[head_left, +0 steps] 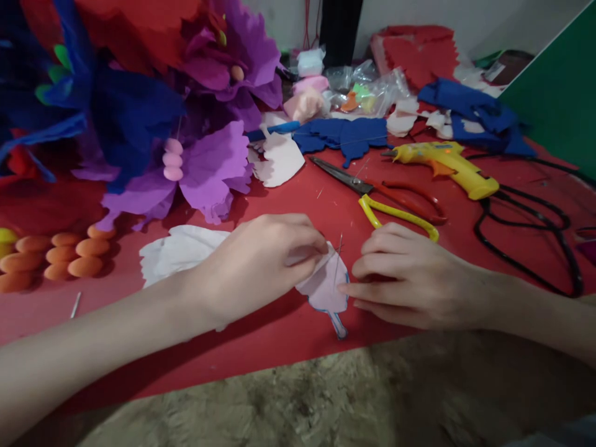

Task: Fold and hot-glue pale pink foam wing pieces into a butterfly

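Observation:
My left hand point(261, 264) is closed in a pinch on a pale pink paper petal point(326, 288) with a blue edge, lying on the red sheet point(288, 335). My right hand point(410, 282) presses its fingertips on the petal's right side, fingers curled together, next to a thin wire point(338, 257) that stands up between the two hands. A white paper piece point(177, 251) lies under my left wrist.
Red-handled scissors point(377, 189) and a yellow tool point(395, 214) lie behind my right hand. A yellow glue gun point(447, 164) with a black cord point(526, 230) sits at the right. Purple and blue paper flowers point(139, 112) fill the left, with orange foam balls point(60, 254).

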`<state>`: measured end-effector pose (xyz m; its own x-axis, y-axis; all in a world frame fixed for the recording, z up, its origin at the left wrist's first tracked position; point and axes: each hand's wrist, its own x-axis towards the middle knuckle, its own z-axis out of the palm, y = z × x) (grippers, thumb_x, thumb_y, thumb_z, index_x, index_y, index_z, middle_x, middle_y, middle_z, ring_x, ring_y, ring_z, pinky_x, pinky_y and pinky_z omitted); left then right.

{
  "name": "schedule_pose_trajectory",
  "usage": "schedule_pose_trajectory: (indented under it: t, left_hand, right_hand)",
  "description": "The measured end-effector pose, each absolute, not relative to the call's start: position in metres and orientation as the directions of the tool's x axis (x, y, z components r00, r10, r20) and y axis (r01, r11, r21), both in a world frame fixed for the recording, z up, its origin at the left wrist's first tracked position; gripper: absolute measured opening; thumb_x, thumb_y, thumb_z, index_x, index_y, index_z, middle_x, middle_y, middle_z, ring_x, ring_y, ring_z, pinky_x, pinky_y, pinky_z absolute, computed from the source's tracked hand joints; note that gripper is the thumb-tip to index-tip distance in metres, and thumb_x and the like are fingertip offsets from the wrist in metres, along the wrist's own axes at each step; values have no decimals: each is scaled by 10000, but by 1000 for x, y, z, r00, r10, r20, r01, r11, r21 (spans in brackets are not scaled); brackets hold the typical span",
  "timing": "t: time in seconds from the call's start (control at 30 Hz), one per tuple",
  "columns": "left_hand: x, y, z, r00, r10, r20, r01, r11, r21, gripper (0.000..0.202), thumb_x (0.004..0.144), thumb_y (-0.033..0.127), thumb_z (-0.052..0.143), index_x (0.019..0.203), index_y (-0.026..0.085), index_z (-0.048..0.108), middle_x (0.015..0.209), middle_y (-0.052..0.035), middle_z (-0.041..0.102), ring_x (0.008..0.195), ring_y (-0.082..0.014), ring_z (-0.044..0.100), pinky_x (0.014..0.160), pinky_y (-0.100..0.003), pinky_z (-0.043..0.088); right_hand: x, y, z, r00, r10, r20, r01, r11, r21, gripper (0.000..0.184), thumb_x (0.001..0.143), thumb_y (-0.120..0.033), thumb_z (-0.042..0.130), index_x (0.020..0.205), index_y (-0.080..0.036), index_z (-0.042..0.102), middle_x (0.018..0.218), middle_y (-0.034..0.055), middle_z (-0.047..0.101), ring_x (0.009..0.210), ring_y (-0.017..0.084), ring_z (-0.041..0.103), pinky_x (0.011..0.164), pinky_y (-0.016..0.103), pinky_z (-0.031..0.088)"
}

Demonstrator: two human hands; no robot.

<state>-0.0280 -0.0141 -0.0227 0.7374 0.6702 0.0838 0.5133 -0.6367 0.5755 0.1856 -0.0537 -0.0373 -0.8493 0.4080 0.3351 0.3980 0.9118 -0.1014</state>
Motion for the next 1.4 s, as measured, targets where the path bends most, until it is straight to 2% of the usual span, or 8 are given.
schedule_pose_trajectory:
  t: [0.23,0.4,0.57,0.63,0.77,1.0,1.4]
  left_hand:
    - [-30,-14,-26,729,684,17,564,-615,550,148,796,114,572,850,182,692,824,16,674,684,-92,604,607,-185,413]
    - [-30,-15,-25,717,697,-8,610,-621,493,72,785,160,587,805,178,655,771,18,643,658,-109,587,580,-211,400]
    - [-28,-18,-22,702,711,-33,650,-621,439,48,771,138,585,738,164,607,723,9,624,587,-110,547,535,-221,361]
    - [-27,-19,-21,703,710,-27,648,-625,435,62,766,135,590,714,167,591,718,16,622,576,-106,538,525,-220,347]
    - [-28,-19,-21,707,707,-18,643,-633,431,65,771,134,587,711,158,590,700,24,612,563,-99,531,514,-216,335]
    - [-29,-19,-21,706,708,-9,637,-629,445,43,782,153,576,751,163,605,703,19,617,580,-112,544,525,-221,353]
    - [-28,-20,-23,697,717,1,639,-622,453,38,774,164,581,773,169,618,741,13,650,608,-125,578,529,-223,371]
  right_hand:
    - [191,-48,-38,-842,419,340,379,908,-181,176,889,-226,478,863,-180,646,804,13,613,824,127,455,735,282,378]
    - [187,-54,-38,-666,601,443,577,791,-206,130,866,-254,519,857,-156,605,885,38,632,855,141,493,792,303,429]
    - [177,-62,-47,-515,759,398,743,627,-234,358,820,-462,541,964,-135,551,1082,94,613,998,215,518,812,359,473]
    - [175,-63,-50,-494,773,398,765,604,-222,442,785,-535,551,968,-132,547,1091,111,605,1004,233,528,816,382,476]
    - [172,-64,-52,-495,779,385,776,596,-208,547,744,-584,577,1019,-114,530,1051,121,612,978,241,547,801,390,480]
    - [170,-66,-52,-483,795,368,773,584,-248,533,727,-552,611,1025,-118,522,1018,114,617,959,238,551,829,406,457]
    - [167,-69,-50,-481,815,324,784,565,-256,493,669,-452,638,1034,-138,528,984,96,615,916,234,549,748,368,455]
